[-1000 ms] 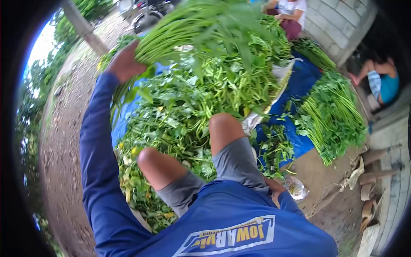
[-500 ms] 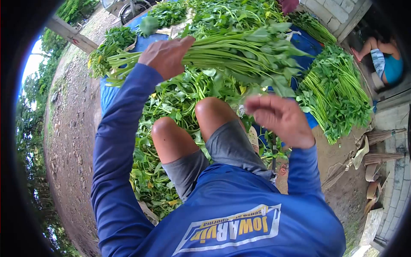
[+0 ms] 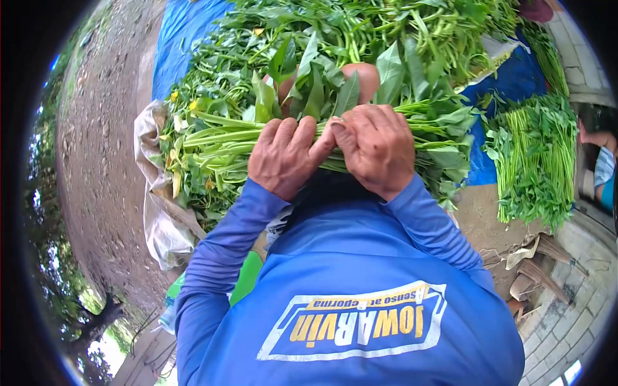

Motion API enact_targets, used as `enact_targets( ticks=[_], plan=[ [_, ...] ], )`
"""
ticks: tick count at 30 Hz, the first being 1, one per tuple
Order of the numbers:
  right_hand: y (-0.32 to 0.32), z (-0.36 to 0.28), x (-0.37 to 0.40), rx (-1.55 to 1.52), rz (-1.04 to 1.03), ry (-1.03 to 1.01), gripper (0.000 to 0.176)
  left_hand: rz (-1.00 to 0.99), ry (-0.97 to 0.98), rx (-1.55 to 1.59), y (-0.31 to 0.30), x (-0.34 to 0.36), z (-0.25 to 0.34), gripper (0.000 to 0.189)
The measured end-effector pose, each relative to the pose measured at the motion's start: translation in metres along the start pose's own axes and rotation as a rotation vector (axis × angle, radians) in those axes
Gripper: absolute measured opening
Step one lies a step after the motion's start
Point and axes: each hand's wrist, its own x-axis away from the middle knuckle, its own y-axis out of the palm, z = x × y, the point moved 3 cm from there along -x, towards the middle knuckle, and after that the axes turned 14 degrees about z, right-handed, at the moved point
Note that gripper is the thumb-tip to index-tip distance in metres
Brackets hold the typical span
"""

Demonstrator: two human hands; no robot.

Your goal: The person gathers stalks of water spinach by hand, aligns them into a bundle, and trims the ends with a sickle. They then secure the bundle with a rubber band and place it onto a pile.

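A bundle of water spinach (image 3: 222, 138) lies crosswise close in front of my chest, its cut stem ends to the left and its leaves to the right. My left hand (image 3: 283, 156) is closed over the stems left of the middle. Just beside it, my right hand (image 3: 378, 149) grips the same bundle, thumb tip meeting the left thumb. Several arrow-shaped leaves stick up behind the hands and partly cover my knees (image 3: 362, 80). The palms and the underside of the bundle are hidden.
Loose greens (image 3: 309, 26) are heaped ahead on a blue tarp (image 3: 183, 32). Finished-looking bundles (image 3: 534, 161) lie on the right. A whitish sack (image 3: 154, 212) edges the heap at left. Brooms (image 3: 544, 276) lie by the block paving, and a person (image 3: 605, 167) sits at far right.
The bundle has come down and closer to my body. My right hand, which was open and apart from it, now grips it beside my left. The camera view has tilted downward.
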Motion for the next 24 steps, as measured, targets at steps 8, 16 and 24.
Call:
enact_targets(
  ticks=[8,16,24],
  plan=[
    [-0.035,-0.031,0.008,0.062,-0.450,-0.059,0.039,-0.135,-0.349,0.447,-0.049,0.025,0.016,0.085],
    [-0.053,-0.053,0.009,0.028,-0.599,0.034,0.046,0.033,-0.757,-0.023,-0.110,0.030,-0.026,0.036],
    [-0.061,-0.057,0.012,-0.076,-0.615,0.018,0.051,-0.093,-0.620,-0.135,-0.087,0.034,-0.027,0.033]
  ],
)
